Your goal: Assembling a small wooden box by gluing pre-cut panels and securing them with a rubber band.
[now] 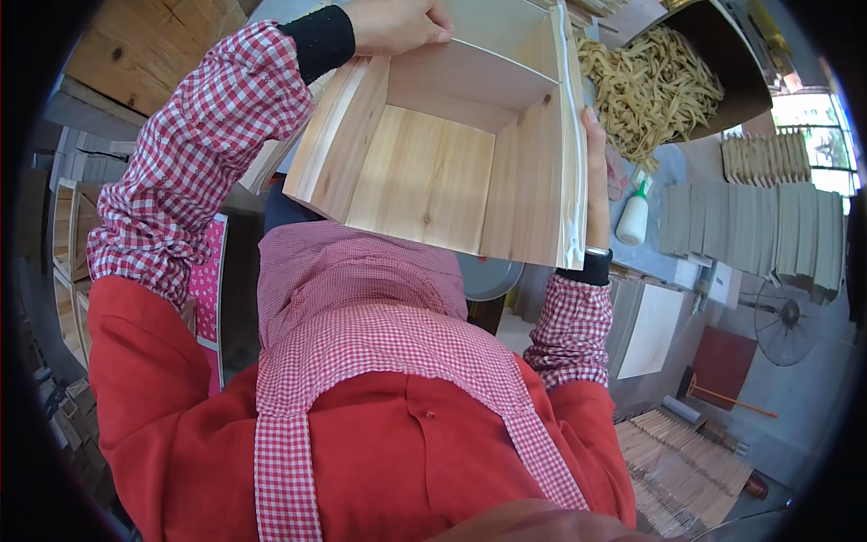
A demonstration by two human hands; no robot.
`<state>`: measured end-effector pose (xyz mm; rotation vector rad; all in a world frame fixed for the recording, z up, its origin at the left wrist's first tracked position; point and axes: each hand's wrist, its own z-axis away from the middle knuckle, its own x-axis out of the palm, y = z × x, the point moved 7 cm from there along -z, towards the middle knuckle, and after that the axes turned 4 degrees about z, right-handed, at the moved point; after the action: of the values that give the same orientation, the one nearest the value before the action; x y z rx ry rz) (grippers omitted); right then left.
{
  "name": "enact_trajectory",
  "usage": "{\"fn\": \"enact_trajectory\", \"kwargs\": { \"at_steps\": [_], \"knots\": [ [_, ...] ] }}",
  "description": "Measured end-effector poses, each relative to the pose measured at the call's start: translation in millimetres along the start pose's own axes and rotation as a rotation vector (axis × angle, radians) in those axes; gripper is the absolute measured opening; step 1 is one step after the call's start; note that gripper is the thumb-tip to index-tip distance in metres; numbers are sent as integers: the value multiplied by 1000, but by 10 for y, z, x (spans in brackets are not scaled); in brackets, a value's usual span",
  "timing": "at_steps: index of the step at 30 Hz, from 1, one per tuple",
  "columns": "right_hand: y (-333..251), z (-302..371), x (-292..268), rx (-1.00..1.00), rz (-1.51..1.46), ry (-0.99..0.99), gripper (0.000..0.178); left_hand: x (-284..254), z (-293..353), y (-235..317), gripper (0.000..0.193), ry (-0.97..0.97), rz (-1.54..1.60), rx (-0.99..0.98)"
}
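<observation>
A pale wooden box (424, 176), open toward me, is tilted above my lap. A thin divider board (456, 86) crosses its inside, making a near and a far compartment. My left hand (402, 25) is closed at the box's upper left, thumb and fingers pinched at the divider's top edge; part of the grip is out of frame. My right hand (596, 181) grips the box's right wall from outside, mostly hidden behind it. A white line, looking like glue, runs along that wall's edge.
To the right, a white bottle with a green cap (634, 217) lies on a grey surface beside a dark bin of pale wood strips (650, 90). Beyond are stacked grey boards (750, 226) and a fan (786, 316). Stacked slats (682, 465) lie lower right; wooden panels (149, 50) stand upper left.
</observation>
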<state>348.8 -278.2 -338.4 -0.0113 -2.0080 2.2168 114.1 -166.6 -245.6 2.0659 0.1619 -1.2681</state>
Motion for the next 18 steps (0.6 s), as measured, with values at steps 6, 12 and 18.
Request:
{"fn": "enact_trajectory", "kwargs": {
  "at_steps": [6,12,18],
  "knots": [
    [-11,0,-5,-29,17,-5,53,50,-83,-124,21,-10,-77,-160],
    [18,16,-32,22,14,-7,53,15,-11,-22,23,31,9,-39],
    [204,-69,-35,-35,-61,-44,51,-124,45,-150,31,154,231,-160]
  ]
}}
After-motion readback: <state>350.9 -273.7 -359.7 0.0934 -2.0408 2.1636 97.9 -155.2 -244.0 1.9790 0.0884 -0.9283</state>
